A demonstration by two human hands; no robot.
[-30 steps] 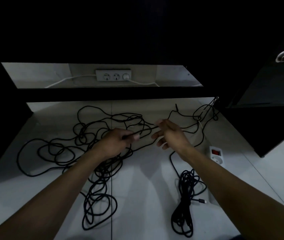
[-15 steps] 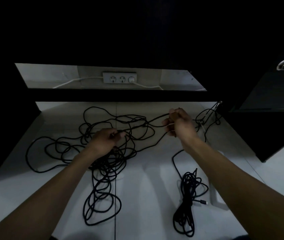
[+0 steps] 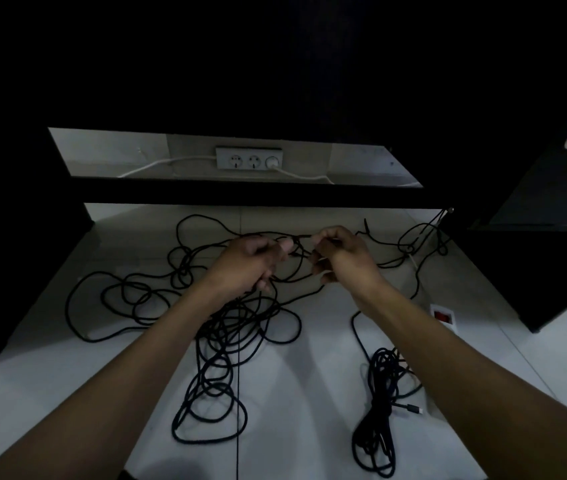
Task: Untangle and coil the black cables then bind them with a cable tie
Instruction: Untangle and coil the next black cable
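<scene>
A loose tangle of black cables (image 3: pixel 185 296) is spread over the pale tiled floor (image 3: pixel 309 393), its loops reaching from the far left to the centre. Above the tangle, a strand is gripped in the curled fingers of the left hand (image 3: pixel 252 261). Close beside it, not quite touching, the right hand (image 3: pixel 340 252) is closed on the same stretch of cable, pinched near the fingertips. Further right, a bundled black cable (image 3: pixel 382 393) lies on the floor, and a white power strip (image 3: pixel 443 315) with a red switch is seen beside the right forearm. A wall socket (image 3: pixel 249 161) sits behind.
</scene>
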